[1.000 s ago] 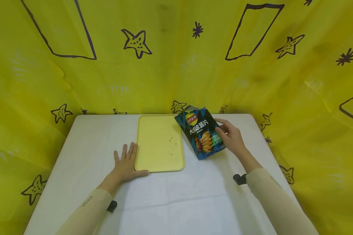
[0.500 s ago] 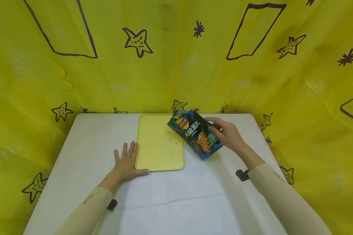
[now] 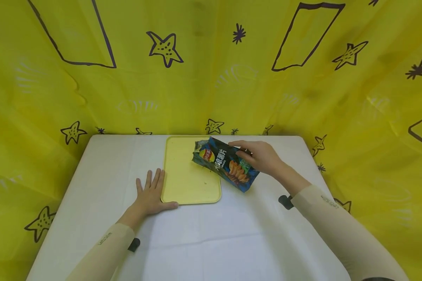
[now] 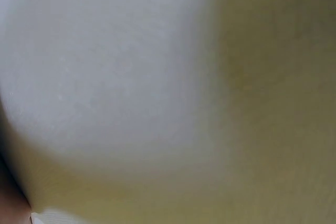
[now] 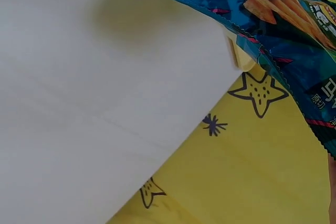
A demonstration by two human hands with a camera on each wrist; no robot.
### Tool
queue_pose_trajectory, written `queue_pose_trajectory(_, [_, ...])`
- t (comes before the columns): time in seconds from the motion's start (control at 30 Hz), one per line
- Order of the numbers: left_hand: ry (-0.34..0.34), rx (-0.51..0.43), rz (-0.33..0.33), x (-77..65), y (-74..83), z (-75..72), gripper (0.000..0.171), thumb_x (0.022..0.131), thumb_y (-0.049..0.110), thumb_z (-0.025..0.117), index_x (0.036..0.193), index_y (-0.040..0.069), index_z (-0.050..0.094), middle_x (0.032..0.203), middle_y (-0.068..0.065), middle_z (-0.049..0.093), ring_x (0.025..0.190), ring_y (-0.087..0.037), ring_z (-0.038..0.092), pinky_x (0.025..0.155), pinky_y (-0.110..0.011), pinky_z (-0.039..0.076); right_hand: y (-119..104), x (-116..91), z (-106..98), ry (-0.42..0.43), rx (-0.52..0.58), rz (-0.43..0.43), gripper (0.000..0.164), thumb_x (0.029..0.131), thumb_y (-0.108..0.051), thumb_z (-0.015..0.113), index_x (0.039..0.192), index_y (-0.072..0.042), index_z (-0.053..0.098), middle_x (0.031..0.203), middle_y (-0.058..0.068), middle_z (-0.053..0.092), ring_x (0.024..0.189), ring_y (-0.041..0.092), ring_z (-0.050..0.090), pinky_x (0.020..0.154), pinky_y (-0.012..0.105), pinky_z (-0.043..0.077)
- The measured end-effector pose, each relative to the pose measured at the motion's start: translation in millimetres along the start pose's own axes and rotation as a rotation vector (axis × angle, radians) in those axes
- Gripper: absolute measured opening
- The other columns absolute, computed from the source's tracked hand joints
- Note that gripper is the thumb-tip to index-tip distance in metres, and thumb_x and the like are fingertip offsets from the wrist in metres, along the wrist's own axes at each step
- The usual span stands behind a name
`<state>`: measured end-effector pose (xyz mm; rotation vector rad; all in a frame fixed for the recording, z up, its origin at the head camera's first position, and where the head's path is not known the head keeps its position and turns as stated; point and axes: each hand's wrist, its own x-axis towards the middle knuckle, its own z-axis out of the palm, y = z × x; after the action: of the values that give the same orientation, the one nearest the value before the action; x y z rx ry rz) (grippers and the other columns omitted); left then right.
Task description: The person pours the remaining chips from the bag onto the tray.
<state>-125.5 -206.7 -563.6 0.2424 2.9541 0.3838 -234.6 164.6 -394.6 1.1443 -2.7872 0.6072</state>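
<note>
A blue bag of potato chips (image 3: pixel 228 164) slants over the right side of a yellow tray (image 3: pixel 183 191), its crumpled top end toward the upper left. Thumb and fingers of my right hand (image 3: pixel 261 156) grip its upper right edge. In the right wrist view the chip bag (image 5: pixel 283 30) fills the upper right, raised over the table. My left hand (image 3: pixel 150 199) rests beside the tray's lower left corner, fingers spread along the left edge and thumb by the front rim. A few crumbs (image 3: pixel 205 183) lie on the tray. The left wrist view is a blur of sleeve and cloth.
The tray lies on a white-covered table (image 3: pixel 204 242). A yellow curtain (image 3: pixel 197 89) with dark star drawings hangs around the back and sides, close to the table's back edge.
My right hand has moved left with the chip bag. The bag has tilted further, its top end swinging left and down over the tray. My left hand stays in place.
</note>
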Motion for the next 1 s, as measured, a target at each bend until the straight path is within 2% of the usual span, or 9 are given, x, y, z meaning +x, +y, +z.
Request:
queue_pose_trajectory(0.23, [0.022,-0.003,0.012,-2.1,0.2,-0.9,0.128,0.06,0.089,0.04,0.148,0.006,0.0,0.154,-0.012,-0.002,0.137,-0.038,-0.009,0.098,-0.067,-0.009,-7,14,-2,-0.056,-0.045,-0.044,0.035,0.093,-0.027,0.054,0.127,-0.033,0.054,0.111,-0.006,0.064,0.069,0.008,0.052,0.063,0.028,0.045])
queue_pose_trajectory(0.33, [0.022,-0.003,0.017,-1.5,-0.1,-0.3,0.128,0.06,0.09,0.04,0.148,0.006,-0.001,0.154,-0.012,-0.002,0.137,-0.039,-0.008,0.097,-0.068,-0.009,-9,19,-4,-0.083,-0.044,-0.058,0.034,0.093,-0.027,0.054,0.126,-0.033,0.054,0.11,-0.007,0.064,0.061,0.007,0.049,0.058,0.027,0.042])
queue_pose_trajectory(0.5, [0.008,0.012,0.013,-0.7,-1.1,0.0,0.128,0.059,0.091,0.036,0.147,0.006,-0.002,0.154,-0.012,-0.004,0.137,-0.038,-0.009,0.097,-0.067,-0.009,-14,29,-8,-0.136,-0.062,-0.073,0.034,0.093,-0.028,0.053,0.126,-0.036,0.054,0.087,-0.012,0.064,0.046,0.008,0.039,0.048,0.027,0.036])
queue_pose_trajectory(0.6, [-0.004,0.014,0.009,-0.1,-1.2,0.0,0.128,0.059,0.091,0.035,0.147,0.007,-0.004,0.154,-0.011,-0.006,0.137,-0.038,-0.011,0.097,-0.067,-0.01,-18,32,-12,-0.168,-0.081,-0.073,0.034,0.093,-0.027,0.053,0.126,-0.036,0.053,0.082,-0.013,0.062,0.046,0.009,0.039,0.048,0.027,0.036])
queue_pose_trajectory(0.73, [-0.005,0.012,0.009,0.9,-1.6,1.5,0.128,0.059,0.091,0.037,0.147,0.007,-0.004,0.154,-0.011,-0.007,0.137,-0.038,-0.011,0.097,-0.067,-0.011,-24,37,-15,-0.206,-0.1,-0.086,0.034,0.092,-0.026,0.055,0.126,-0.033,0.055,0.096,-0.01,0.065,0.052,0.009,0.044,0.052,0.026,0.039])
queue_pose_trajectory(0.97, [-0.014,0.019,-0.002,1.3,-2.4,2.5,0.129,0.058,0.092,0.033,0.147,0.008,-0.005,0.154,-0.01,-0.009,0.137,-0.037,-0.012,0.097,-0.066,-0.012,-35,48,-20,-0.245,-0.154,-0.158,0.033,0.092,-0.023,0.056,0.124,-0.031,0.057,0.076,-0.01,0.061,0.05,0.01,0.04,0.051,0.027,0.036])
queue_pose_trajectory(1.0, [-0.014,0.02,-0.003,1.3,-2.4,2.5,0.129,0.058,0.093,0.033,0.147,0.008,-0.004,0.154,-0.01,-0.009,0.137,-0.037,-0.013,0.097,-0.066,-0.012,-37,50,-20,-0.251,-0.157,-0.164,0.033,0.091,-0.023,0.057,0.124,-0.031,0.057,0.077,-0.01,0.061,0.051,0.011,0.04,0.051,0.027,0.035])
